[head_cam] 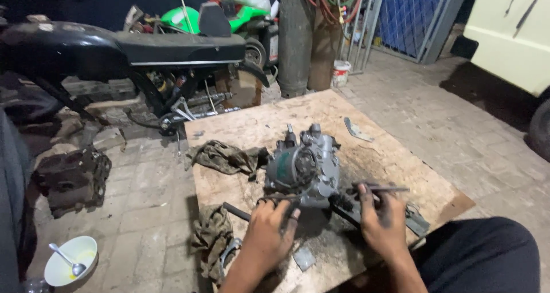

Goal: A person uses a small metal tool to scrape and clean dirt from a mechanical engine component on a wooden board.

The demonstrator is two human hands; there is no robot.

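Observation:
A grey metal engine block [303, 167] sits on a wooden board [401, 155] laid on the paved floor. My left hand [269, 233] rests against the near side of the engine, fingers touching its base. Just right of the engine, my right hand [381, 218] grips a thin dark rod-like tool [384, 188] that points to the right. A dark bar [236, 211] lies on the board left of my left hand. My dark-trousered knee [481, 253] shows at the lower right.
Dirty rags [223, 155] [211, 230] lie on the board's left side, and a small metal piece [358, 131] lies at the back right. A black motorcycle [132, 52] stands behind. A white bowl with a spoon [70, 261] sits on the floor at left.

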